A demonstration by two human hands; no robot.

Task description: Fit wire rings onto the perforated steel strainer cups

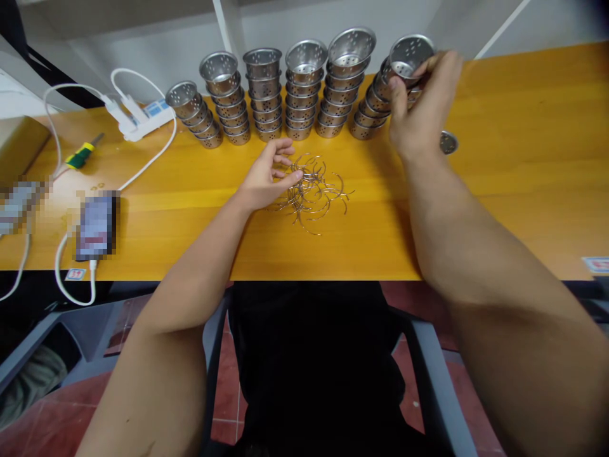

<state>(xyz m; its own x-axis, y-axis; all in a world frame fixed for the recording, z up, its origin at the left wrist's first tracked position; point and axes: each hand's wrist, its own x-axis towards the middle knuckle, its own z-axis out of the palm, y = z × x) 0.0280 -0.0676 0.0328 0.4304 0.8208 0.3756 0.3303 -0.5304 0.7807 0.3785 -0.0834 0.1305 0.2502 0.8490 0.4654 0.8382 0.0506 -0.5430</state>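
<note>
- Fingers of the right hand (421,108), in the head view, are closed round a perforated steel cup (410,56). The thumb lies along the cup's near side and the other fingers wrap its far side at 3 o'clock.
- That cup sits at the top right of the table (523,165), at about 1 o'clock from the picture's middle. It is at the top of the rightmost stack, and I cannot tell whether it touches the cup below.
- Its open mouth is tipped towards the camera, so the holed floor shows. Its axis leans from the upper right down towards 7 o'clock.
- Fingers of the left hand (269,174) are half-curled and loosely apart, with their tips on a heap of bent wire rings (314,190). Whether one wire is pinched between thumb and forefinger cannot be made out.
- This heap lies just above the picture's middle, with the wires tangled and their curves facing every way. Single wires are hard to follow.
- Six stacks of cups (299,95) stand in a row at 12 o'clock from the heap. The left stacks lean towards 11 o'clock and the rightmost towards 1 o'clock.
- The right hand hides much of the rightmost stack.
- A small metal disc (448,142) peeks out at 3 o'clock of the right wrist, partly covered by it.
- At 9 to 10 o'clock lie a white power strip (143,117) and a screwdriver (83,153) with its tip towards 2 o'clock.
- Nearer the table edge at 8 o'clock lies a blurred-out device (98,225) on a white cable.
</note>
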